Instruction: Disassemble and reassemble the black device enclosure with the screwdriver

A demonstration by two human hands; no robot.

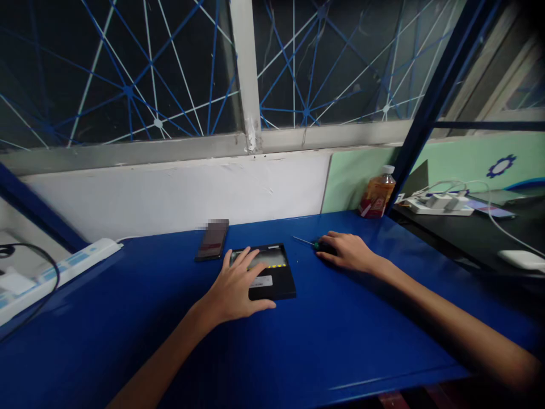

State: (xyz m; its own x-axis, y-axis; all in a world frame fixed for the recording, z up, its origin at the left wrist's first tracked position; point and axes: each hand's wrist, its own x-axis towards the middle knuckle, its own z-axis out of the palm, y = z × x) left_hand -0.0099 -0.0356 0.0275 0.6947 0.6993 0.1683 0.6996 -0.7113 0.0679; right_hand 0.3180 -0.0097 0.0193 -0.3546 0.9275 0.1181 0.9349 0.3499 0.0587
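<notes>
1. The flat black box (pixel 272 289) lies on the blue table (pixel 340 341), under the left hand (pixel 240 284). That grip is loose, fingers spread over the box.
2. The right hand (pixel 347 250) has its grip curled around the handle of the screwdriver (pixel 316 245).
3. The box looks stiff, light and a bit slippery. Hold it by its side edges.
4. The screwdriver looks hard and light. Its handle is best to hold.
</notes>
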